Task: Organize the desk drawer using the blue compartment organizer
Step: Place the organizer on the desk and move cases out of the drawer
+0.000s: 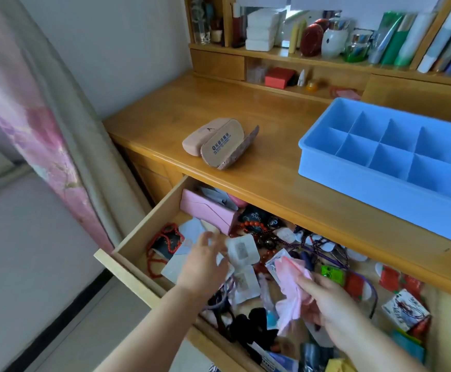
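A wooden counter (219, 114) stood against a white wall, with a shelf unit of bottles and books behind it and a curtain to the left. On the counter, toward the right, sat the blue compartment organizer (396, 162), its cells all empty as far as they showed, its long axis running from the near left away to the right and out of the picture. Three glasses cases (219, 143) lay together near the middle of the counter.

Below the counter's front edge the drawer (144, 218) stood pulled out, crowded with packets, beads, cords and a pink case (208, 210). Both hands were over this clutter. The left hand (203, 264) hovered with fingers loosely spread, its fingertips at a small white packet (242, 251); whether it gripped it could not be told. The right hand (323, 299) pinched a crumpled pink cloth (291, 288).

The organizer lay up and to the right of both hands, above the drawer, and the right hand was the nearer. Carrying the cloth to it would likely mean lifting up over the counter's edge toward the nearest left-end cells.
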`<control>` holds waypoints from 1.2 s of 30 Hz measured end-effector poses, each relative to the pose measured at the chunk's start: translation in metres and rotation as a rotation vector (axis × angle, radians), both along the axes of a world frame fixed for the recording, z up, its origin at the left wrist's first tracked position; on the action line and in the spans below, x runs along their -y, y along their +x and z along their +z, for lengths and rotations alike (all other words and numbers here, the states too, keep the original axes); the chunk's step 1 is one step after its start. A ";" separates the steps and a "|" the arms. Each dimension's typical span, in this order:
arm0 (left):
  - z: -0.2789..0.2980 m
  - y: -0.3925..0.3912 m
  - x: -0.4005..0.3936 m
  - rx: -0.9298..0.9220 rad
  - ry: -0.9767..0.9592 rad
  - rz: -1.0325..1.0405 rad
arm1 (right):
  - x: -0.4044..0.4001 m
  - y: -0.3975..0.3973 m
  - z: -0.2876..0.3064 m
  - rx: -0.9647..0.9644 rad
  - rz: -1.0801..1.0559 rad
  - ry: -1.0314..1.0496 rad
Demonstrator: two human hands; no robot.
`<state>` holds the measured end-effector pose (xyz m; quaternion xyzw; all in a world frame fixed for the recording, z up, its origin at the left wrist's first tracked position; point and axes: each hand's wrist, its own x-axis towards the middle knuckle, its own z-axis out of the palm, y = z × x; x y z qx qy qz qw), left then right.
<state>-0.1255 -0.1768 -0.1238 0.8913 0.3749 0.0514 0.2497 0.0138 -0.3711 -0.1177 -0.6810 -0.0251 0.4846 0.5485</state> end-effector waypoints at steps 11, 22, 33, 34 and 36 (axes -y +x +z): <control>0.013 0.001 0.000 0.239 -0.147 -0.148 | -0.021 -0.006 0.004 -0.304 0.002 0.141; 0.021 0.026 0.006 0.327 -0.315 -0.162 | -0.019 -0.001 -0.004 -0.060 -0.104 -0.024; -0.012 0.085 -0.095 -0.265 0.412 -0.063 | -0.006 0.007 -0.013 0.118 -0.006 -0.072; -0.014 0.086 -0.097 -0.298 0.393 -0.037 | -0.006 0.007 -0.014 0.114 -0.003 -0.076; -0.017 0.088 -0.099 -0.379 0.336 -0.036 | -0.006 0.008 -0.015 0.096 0.008 -0.084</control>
